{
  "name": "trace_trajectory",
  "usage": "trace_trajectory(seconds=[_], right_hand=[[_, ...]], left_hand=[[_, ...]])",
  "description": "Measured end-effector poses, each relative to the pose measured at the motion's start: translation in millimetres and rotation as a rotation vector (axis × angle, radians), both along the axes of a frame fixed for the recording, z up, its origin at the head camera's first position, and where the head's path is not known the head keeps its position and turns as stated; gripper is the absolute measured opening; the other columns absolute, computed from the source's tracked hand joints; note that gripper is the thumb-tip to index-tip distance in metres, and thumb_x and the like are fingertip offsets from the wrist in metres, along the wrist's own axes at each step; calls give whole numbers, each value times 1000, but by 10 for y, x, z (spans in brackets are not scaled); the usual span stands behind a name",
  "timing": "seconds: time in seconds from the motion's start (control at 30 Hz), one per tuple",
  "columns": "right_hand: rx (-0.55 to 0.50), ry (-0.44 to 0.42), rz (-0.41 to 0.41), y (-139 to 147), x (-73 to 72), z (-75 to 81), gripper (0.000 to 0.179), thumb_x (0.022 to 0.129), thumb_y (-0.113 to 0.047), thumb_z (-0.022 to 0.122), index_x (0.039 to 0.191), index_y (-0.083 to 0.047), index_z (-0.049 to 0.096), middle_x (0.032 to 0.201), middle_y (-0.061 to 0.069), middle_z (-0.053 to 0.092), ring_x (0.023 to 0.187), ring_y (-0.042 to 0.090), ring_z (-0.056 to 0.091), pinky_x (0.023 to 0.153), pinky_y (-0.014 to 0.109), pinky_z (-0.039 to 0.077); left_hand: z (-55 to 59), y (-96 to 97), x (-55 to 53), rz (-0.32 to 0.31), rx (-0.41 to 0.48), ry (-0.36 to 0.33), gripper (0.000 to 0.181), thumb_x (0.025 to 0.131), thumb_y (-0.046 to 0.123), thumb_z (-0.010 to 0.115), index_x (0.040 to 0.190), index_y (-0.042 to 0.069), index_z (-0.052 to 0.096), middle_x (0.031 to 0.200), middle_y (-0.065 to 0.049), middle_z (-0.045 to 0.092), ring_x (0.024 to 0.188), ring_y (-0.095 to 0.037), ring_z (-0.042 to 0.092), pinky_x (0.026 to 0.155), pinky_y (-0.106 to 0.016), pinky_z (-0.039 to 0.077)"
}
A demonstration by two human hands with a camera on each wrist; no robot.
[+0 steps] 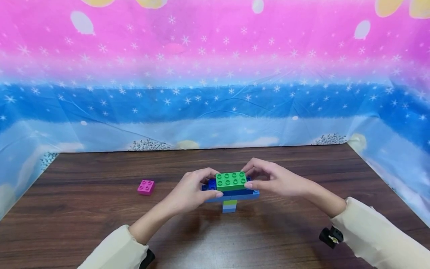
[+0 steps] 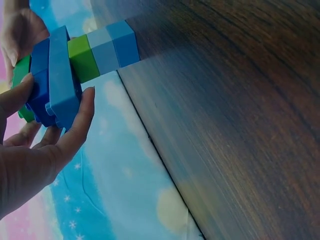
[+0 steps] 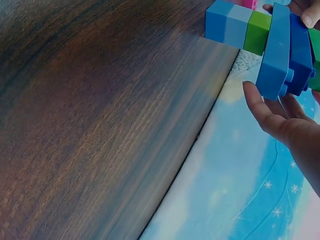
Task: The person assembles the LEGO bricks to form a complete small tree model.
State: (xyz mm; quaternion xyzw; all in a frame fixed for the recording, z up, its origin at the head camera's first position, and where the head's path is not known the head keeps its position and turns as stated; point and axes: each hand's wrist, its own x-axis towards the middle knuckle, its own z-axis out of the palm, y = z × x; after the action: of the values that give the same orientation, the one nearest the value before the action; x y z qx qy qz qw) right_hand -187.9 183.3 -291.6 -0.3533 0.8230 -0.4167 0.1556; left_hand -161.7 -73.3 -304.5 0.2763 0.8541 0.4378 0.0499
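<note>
A green eight-stud brick (image 1: 231,182) tops a stack of toy building bricks. Beneath it lie dark blue bricks (image 2: 39,92), then a layer of long mid-blue bricks (image 2: 64,80). A narrow column carries these, made of a lime brick (image 2: 83,59), a pale blue brick (image 2: 103,50) and a blue brick (image 2: 123,44) at the bottom. My left hand (image 1: 191,188) holds the dark blue bricks at the stack's left side, thumb in front and fingers behind. Opposite it, my right hand (image 1: 282,180) pinches the green brick's right end between thumb and fingers.
A pink four-stud brick (image 1: 146,188) lies apart on the dark wooden table (image 1: 90,209), left of the stack. Behind the table hangs a pink and blue snowflake cloth (image 1: 208,101), which also runs along both sides.
</note>
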Motion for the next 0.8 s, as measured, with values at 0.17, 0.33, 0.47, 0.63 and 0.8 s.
trace_trajectory(seconds=[0.17,0.33,0.47,0.63,0.8], right_hand=[[-8,17,13,5,-19,-15,22,91,-19,58,111,-12,51,104,6,60,96,21,57,71,42,50],[-17,4,20,4,-26,-26,21,91,-17,57,109,-10,50,105,7,59,97,21,57,72,43,50],[-22,-7,19,3,-19,-22,21,91,-17,57,110,-9,50,106,8,59,98,22,57,73,39,50],[-27,-11,8,5,-2,-25,24,91,-18,57,112,-9,50,107,8,58,100,22,56,75,35,50],[-18,-15,-1,13,3,-24,28,90,-19,59,115,-9,49,109,8,58,103,22,55,79,33,49]], left_hand=[[0,2,-6,4,8,-4,29,83,14,68,110,7,59,97,-5,62,85,-16,57,68,-27,49],[3,3,-9,8,17,-15,30,82,12,68,111,6,60,96,-5,62,84,-16,57,68,-27,49],[3,1,-3,15,2,-13,31,83,13,68,112,6,60,97,-5,62,86,-16,58,70,-29,50],[1,-8,-5,0,-12,-1,32,84,15,66,114,7,58,100,-5,62,90,-17,58,74,-31,49],[1,-26,-15,-20,-17,-4,33,85,16,66,116,9,57,103,-5,62,93,-17,57,77,-32,48]])
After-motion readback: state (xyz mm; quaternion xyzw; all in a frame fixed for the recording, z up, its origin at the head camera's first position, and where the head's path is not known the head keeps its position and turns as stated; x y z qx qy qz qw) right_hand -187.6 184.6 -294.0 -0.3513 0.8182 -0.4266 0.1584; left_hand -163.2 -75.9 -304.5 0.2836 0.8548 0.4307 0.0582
